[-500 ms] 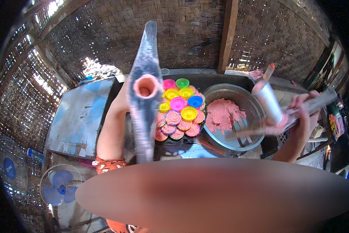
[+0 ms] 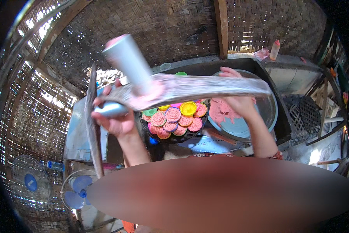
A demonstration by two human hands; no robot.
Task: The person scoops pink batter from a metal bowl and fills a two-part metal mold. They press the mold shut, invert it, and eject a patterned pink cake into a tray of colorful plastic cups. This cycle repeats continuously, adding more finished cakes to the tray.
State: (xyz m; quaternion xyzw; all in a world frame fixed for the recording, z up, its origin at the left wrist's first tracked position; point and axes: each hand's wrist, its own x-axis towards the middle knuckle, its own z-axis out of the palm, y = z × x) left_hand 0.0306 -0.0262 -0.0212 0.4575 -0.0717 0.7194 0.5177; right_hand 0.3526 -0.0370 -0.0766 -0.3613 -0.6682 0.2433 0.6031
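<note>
My left hand (image 2: 116, 120) grips a silver metal tube (image 2: 110, 110), beside an upright dark wooden bar (image 2: 94, 147). My right hand (image 2: 236, 97) holds a long horizontal wooden bar (image 2: 217, 86), blurred by motion, with a pale cylinder (image 2: 129, 64) sticking up from it, pink paste at both ends. Beneath lies a round cluster of coloured flower-shaped moulds (image 2: 188, 108), many filled with pink paste (image 2: 172, 114). To their right a wide basin (image 2: 271, 116) holds pink dough (image 2: 221, 110).
A dark trough (image 2: 283, 124) surrounds the basin. A blue-white metal box (image 2: 75, 141) stands left, fans (image 2: 75, 194) lower left. A bottle (image 2: 275, 50) sits on the back ledge, black baskets (image 2: 304, 114) at right. Woven bamboo walls (image 2: 162, 31) enclose the place.
The right-hand bar and its cylinder have swung left to horizontal over the moulds. The left-hand bar has moved left, its pink-rimmed tube no longer facing up; a silver side now shows.
</note>
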